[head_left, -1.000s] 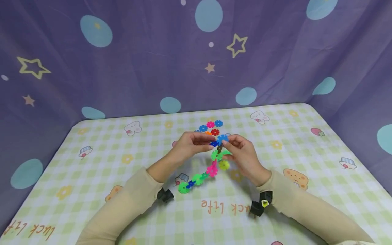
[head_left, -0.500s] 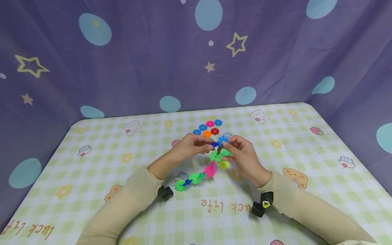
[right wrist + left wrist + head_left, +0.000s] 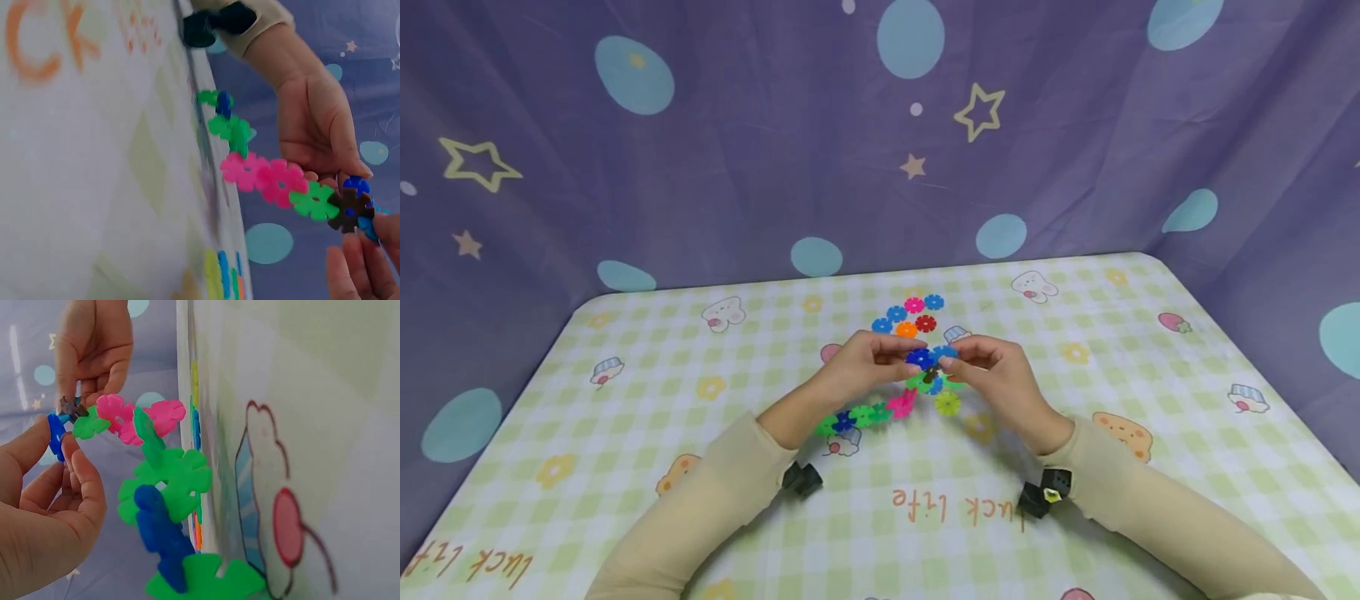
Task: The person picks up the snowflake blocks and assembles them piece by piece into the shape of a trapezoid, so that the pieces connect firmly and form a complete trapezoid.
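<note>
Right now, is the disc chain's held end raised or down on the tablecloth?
Raised: the right wrist view shows the brown disc near that end clear of the tablecloth, beside the left hand and right hand.

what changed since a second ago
The flower chain swung its free end left and higher in the head view; the dark blue flower turned more face-on. Nothing was let go: the left hand still pinches that flower, the right hand the light blue flower. The loose flowers stayed put.
</note>
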A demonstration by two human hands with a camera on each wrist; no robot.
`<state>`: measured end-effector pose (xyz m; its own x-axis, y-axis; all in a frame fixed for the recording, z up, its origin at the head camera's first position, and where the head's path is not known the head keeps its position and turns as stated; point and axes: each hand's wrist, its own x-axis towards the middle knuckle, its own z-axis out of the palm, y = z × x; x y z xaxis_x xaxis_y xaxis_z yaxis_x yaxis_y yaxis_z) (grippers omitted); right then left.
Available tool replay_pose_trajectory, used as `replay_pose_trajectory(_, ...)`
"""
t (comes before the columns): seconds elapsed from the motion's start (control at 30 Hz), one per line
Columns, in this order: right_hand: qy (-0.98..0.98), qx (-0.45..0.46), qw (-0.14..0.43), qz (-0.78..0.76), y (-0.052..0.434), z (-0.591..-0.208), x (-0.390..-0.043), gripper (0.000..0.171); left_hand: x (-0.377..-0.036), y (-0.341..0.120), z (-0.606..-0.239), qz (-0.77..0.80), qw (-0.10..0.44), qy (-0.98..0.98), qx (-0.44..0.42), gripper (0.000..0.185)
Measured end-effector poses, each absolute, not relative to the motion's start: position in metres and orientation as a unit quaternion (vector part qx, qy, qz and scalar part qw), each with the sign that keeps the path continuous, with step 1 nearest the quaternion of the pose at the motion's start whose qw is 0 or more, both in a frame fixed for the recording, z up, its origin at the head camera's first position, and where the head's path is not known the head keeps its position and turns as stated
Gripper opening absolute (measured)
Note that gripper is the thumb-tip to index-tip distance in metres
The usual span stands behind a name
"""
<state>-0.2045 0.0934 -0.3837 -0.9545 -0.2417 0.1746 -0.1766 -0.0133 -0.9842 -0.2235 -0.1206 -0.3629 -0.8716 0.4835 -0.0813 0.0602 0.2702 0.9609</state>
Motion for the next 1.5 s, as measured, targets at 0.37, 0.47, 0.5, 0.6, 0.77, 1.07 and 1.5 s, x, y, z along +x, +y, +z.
replay_pose_trajectory(0.37,0.763,-0.211,-0.021,-0.610,0.097,-0.378,-0.203,0.009,-0.214,-0.118,-0.362,0.562,0.123,0.789,0.216,0.036)
replay_pose_trajectory(0.47,0.759,-0.223,-0.020,-0.611,0.096,-0.378,-0.203,0.009,-0.211,-0.117,-0.363,0.539,0.087,0.803,0.237,0.036)
replay_pose_trajectory(0.5,0.757,-0.227,-0.020,-0.613,0.096,-0.379,-0.204,0.009,-0.210,-0.117,-0.363,0.531,0.077,0.808,0.243,0.036)
replay_pose_trajectory(0.6,0.753,-0.234,-0.021,-0.615,0.095,-0.381,-0.205,0.010,-0.207,-0.117,-0.363,0.510,0.055,0.819,0.257,0.035)
replay_pose_trajectory(0.77,0.746,-0.231,-0.014,-0.624,0.094,-0.383,-0.204,0.010,-0.206,-0.116,-0.362,0.501,0.061,0.822,0.264,0.035)
replay_pose_trajectory(1.07,0.752,-0.235,-0.034,-0.614,0.095,-0.383,-0.202,0.012,-0.203,-0.110,-0.362,0.501,0.079,0.822,0.258,0.035)
replay_pose_trajectory(1.5,0.769,-0.249,0.034,-0.588,0.102,-0.384,-0.210,0.012,-0.214,-0.118,-0.363,0.478,0.126,0.831,0.255,0.037)
